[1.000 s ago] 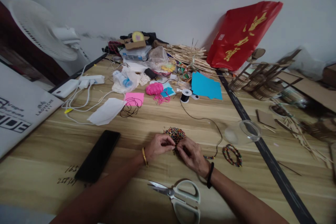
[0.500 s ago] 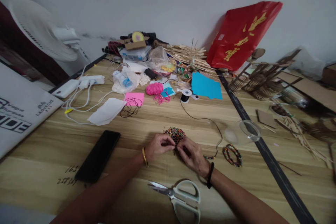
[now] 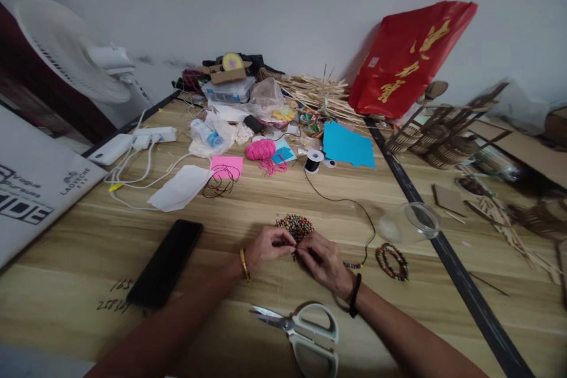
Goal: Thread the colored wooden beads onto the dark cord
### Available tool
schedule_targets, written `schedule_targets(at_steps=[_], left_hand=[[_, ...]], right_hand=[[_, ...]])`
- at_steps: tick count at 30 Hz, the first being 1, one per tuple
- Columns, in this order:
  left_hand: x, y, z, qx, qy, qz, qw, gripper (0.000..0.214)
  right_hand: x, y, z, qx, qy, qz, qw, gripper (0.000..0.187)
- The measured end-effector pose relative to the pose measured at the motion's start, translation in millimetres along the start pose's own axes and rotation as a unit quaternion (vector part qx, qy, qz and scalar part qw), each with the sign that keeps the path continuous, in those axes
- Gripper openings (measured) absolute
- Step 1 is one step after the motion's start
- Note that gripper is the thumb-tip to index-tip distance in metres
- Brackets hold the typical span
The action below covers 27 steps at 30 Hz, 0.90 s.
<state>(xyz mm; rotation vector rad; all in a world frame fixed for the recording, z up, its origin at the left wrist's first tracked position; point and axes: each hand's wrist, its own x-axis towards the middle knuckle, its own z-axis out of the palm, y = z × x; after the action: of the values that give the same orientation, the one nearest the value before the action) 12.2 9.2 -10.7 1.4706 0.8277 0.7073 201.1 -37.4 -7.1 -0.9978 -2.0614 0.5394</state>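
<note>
Left hand [image 3: 269, 245] and right hand [image 3: 326, 263] close together at bead pile [image 3: 296, 224], can't tell if closed on anything, scissors [image 3: 287, 325] toward tabletop's [image 3: 248, 207] near edge

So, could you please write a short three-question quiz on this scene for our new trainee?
1. Multiple choice: Which of these is nearest to both the left hand and the right hand?
a) phone
b) pile of small beads
c) red bag

2. True or false: The scissors lie on the table, held by neither hand.

3. Fill in: The dark cord runs from beside a white-ended ____ to a short row of beads next to the right hand.

Key:
1. b
2. True
3. spool
</note>
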Motion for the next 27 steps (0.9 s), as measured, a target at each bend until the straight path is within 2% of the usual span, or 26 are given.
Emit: schedule_targets(at_steps=[7, 27], left_hand=[[-0.6, 1.6, -0.4, 0.008, -0.011, -0.001, 1.0, 0.013], [0.6, -0.5, -3.9, 0.04, -0.019, 0.012, 0.999, 0.023]], right_hand=[[-2.9, 4.4, 3.8, 0.013, 0.024, 0.015, 1.0, 0.006], [1.6, -2.4, -0.4, 0.012, 0.01, -0.009, 1.0, 0.01]])
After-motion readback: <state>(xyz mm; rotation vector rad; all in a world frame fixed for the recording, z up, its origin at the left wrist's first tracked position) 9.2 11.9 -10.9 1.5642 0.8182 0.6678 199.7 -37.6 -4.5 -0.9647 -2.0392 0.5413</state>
